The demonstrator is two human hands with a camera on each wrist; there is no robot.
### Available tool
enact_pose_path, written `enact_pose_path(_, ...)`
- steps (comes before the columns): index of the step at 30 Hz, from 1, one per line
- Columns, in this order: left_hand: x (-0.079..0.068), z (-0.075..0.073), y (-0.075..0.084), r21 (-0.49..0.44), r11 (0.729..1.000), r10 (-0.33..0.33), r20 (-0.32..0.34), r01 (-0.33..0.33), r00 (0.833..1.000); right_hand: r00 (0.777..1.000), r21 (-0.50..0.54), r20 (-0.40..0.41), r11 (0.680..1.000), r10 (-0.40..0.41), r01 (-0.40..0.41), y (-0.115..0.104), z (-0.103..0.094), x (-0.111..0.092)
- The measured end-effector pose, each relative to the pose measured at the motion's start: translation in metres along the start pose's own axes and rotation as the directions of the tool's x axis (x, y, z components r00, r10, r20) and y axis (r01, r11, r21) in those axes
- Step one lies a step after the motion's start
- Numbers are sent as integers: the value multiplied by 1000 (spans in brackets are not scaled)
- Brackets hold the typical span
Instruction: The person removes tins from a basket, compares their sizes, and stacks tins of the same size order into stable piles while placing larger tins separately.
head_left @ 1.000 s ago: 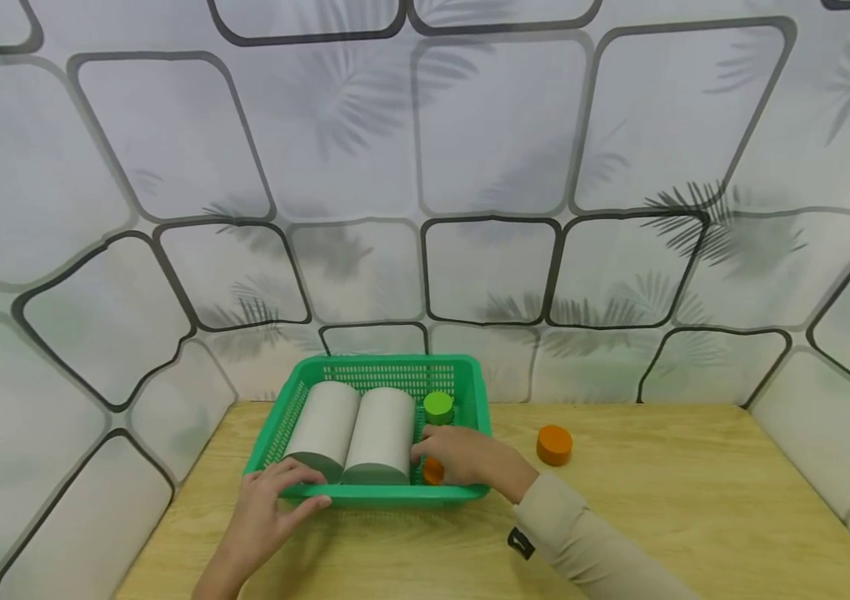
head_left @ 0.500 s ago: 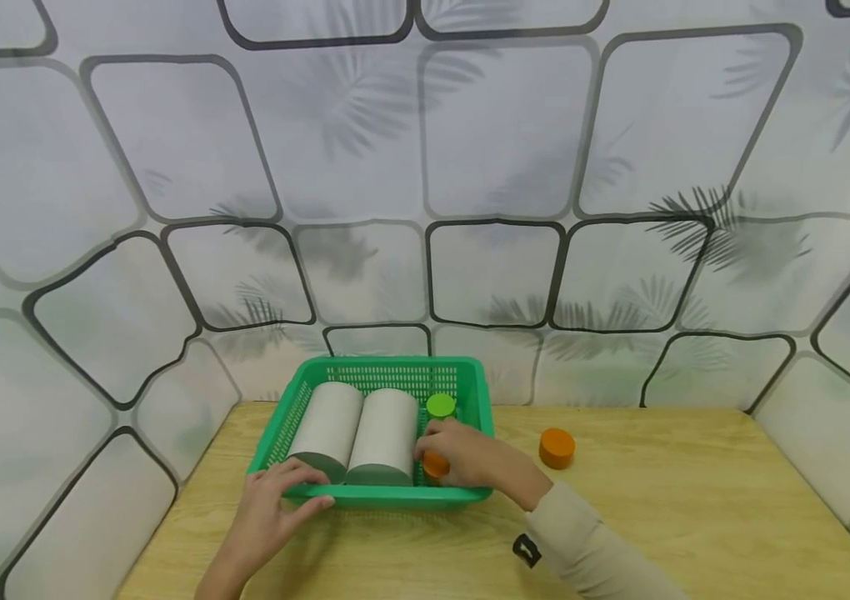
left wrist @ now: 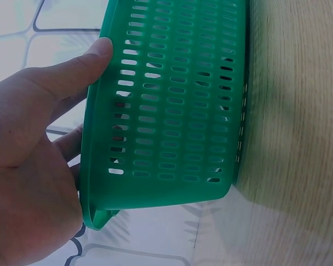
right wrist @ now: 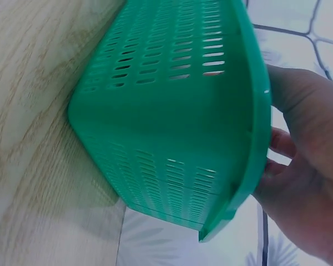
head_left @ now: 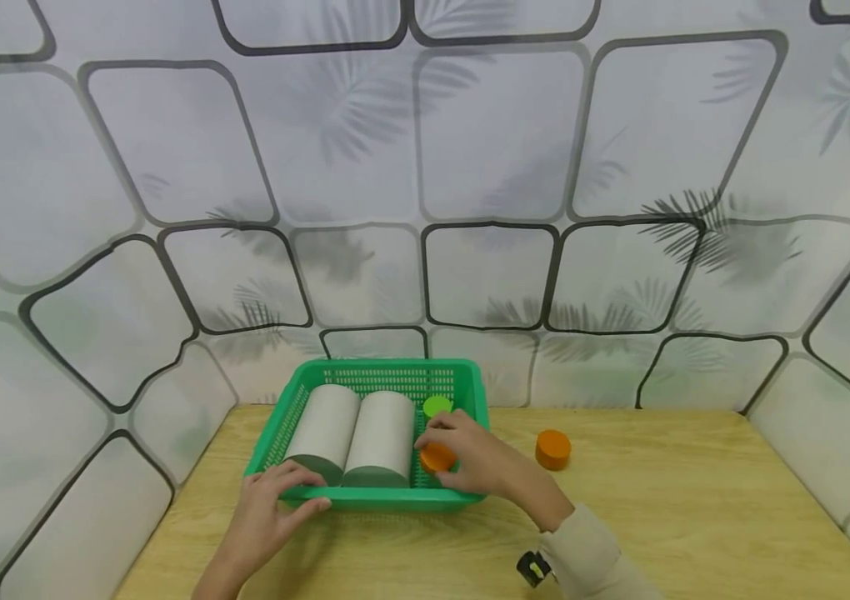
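Note:
A green perforated basket (head_left: 387, 502) stands on the table near the back. My left hand (head_left: 266, 510) grips its front rim at the left corner; in the left wrist view the thumb lies against the outer side and the fingers are over the rim. Inside the basket's right part, my right hand (head_left: 481, 458) holds a short orange cylinder (head_left: 437, 457) between thumb and fingers. Just behind it is a short lime-green cylinder (head_left: 436, 406), partly hidden by the fingers. Two large white cylinders (head_left: 326, 425) lie side by side in the left and middle of the basket.
Another short orange cylinder (head_left: 552, 450) sits on the wooden table (head_left: 657, 500), right of the basket. A patterned fabric backdrop (head_left: 492, 275) rises along the table's back edge and both sides.
My right hand has drawn up and back slightly, and the orange cylinder it holds shows higher and more fully. The left hand stays on the rim.

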State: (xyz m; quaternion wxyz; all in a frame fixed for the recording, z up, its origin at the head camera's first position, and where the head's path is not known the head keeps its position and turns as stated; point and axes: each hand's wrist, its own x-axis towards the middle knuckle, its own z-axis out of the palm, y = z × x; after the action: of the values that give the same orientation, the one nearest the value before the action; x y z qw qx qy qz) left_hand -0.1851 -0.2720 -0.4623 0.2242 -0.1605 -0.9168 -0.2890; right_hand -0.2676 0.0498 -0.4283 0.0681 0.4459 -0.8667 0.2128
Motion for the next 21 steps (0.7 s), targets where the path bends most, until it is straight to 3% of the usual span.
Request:
enact_pose_path(9, 0, -1, 1, 1, 1000, -14, 6, 14, 1000, 990, 127, -119, 990, 73, -58, -5, -11, -12)
enact_pose_path(15, 1, -2, 2, -6, 1000, -7, 1, 7, 1000, 973, 206, -226, 979, 44, 4, -4, -13, -21)
enact_pose_path(21, 0, -2, 3, -11, 1000, -6, 1, 6, 1000, 960, 286, -274, 958, 52, 30, 0, -11, -30)
